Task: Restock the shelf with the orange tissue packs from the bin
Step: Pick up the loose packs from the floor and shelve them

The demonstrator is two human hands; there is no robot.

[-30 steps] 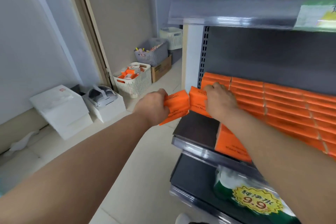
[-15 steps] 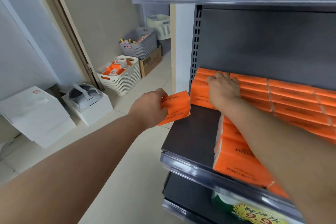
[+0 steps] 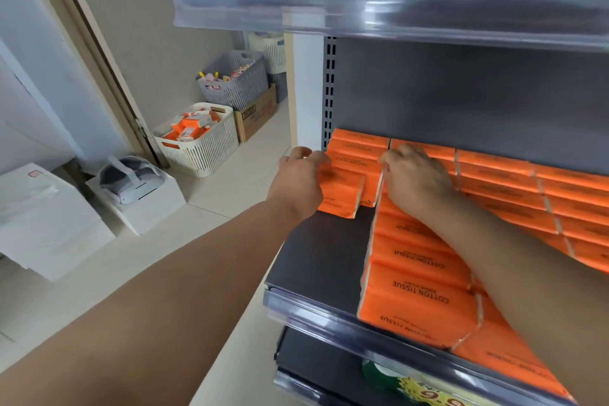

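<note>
Rows of orange tissue packs (image 3: 418,277) cover most of the dark shelf (image 3: 316,260), leaving bare board at its front left. My left hand (image 3: 298,181) grips one orange tissue pack (image 3: 341,198) and holds it on the shelf against the stack at the back left corner. My right hand (image 3: 413,181) rests on the packs just to the right, fingers curled down at the gap beside that stack. The white bin (image 3: 201,142) with more orange packs stands on the floor to the left.
A grey basket (image 3: 237,82) sits on a cardboard box (image 3: 257,112) behind the bin, with a cream basket (image 3: 270,49) further back. White boxes (image 3: 46,217) and a headset in a box (image 3: 135,181) lie by the wall. A clear shelf lip (image 3: 362,10) overhangs above.
My left hand has carried its pack from beside the shelf onto the shelf's back left corner. My right hand has shifted slightly right off the pack it set down. The view moved closer.
</note>
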